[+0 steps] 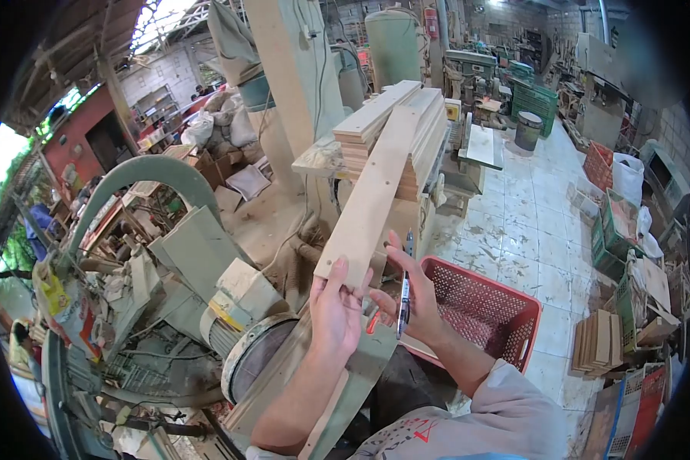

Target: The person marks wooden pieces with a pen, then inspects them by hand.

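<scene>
A long, pale wooden board (372, 188) with small holes slants away from me, its far end over the stacked boards (425, 146). My left hand (337, 310) grips the near end, thumb on top and fingers beneath. Beside the board's right edge is my right hand (415, 303), its fingers curled around a pen (404, 299) that stands nearly upright. A small red-orange item (372, 323) shows between the two hands; what it is cannot be made out.
A red plastic crate (479, 307) sits right of my hands. On the left stand a dusty machine with a round housing (261, 356) and a curved green frame (146, 172). Wood pieces (598, 345) and green crates (615, 230) line the right side.
</scene>
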The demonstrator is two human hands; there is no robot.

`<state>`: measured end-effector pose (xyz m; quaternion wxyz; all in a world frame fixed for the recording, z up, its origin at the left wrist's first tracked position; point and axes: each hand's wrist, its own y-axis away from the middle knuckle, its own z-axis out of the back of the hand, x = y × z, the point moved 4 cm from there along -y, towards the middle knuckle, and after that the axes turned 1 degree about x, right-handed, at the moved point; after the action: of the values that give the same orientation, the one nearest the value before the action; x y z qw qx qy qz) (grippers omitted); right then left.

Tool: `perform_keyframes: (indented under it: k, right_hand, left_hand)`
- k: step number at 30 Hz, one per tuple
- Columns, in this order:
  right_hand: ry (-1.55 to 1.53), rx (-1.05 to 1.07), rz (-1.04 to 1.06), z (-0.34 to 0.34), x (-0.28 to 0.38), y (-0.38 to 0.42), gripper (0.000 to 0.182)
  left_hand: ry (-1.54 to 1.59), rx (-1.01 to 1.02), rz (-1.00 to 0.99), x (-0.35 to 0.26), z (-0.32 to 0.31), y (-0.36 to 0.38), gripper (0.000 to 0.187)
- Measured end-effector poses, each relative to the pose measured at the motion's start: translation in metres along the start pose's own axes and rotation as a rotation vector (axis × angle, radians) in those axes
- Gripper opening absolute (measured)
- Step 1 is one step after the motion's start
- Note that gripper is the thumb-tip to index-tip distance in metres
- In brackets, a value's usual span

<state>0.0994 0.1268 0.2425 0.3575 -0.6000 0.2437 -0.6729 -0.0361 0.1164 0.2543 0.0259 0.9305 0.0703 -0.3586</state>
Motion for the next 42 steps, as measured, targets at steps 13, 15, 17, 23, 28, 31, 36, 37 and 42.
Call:
perform_keyframes:
  k: [13,15,17,23,28,31,36,37,42]
  right_hand:
    - [0.386,-0.149,0.24,0.019,0.002,-0.076,0.055]
    - [0.405,-0.159,0.24,0.022,-0.004,-0.084,0.051]
    - [0.412,-0.177,0.24,0.025,-0.018,-0.089,0.042]
    - [0.333,-0.174,0.137,0.034,-0.047,-0.116,0.036]
    - [0.533,-0.225,0.19,0.053,-0.083,-0.142,0.033]
    - [0.692,-0.262,0.182,0.065,-0.099,-0.155,0.031]
    - [0.774,-0.245,0.111,0.085,-0.131,-0.178,0.026]
    - [0.787,-0.244,0.104,0.088,-0.134,-0.182,0.025]
    - [0.595,-0.153,-0.014,0.116,-0.225,-0.214,0.028]
  left_hand:
    - [-0.021,0.124,-0.09,-0.008,-0.044,-0.054,0.045]
    - [-0.186,0.234,0.009,-0.004,-0.033,-0.073,0.047]
    - [-0.188,0.256,0.038,-0.004,-0.037,-0.068,0.052]
    - [-0.262,0.216,0.088,0.005,0.004,-0.036,0.071]
    - [-0.378,0.166,0.175,0.007,0.087,0.011,0.073]
    - [-0.397,0.044,0.219,0.003,0.137,0.048,0.069]
    - [-0.57,-0.319,0.101,-0.016,0.194,0.111,0.057]
    - [-0.56,-0.343,0.108,-0.017,0.202,0.12,0.057]
    - [-0.814,-0.519,-0.084,-0.032,0.25,0.177,0.047]
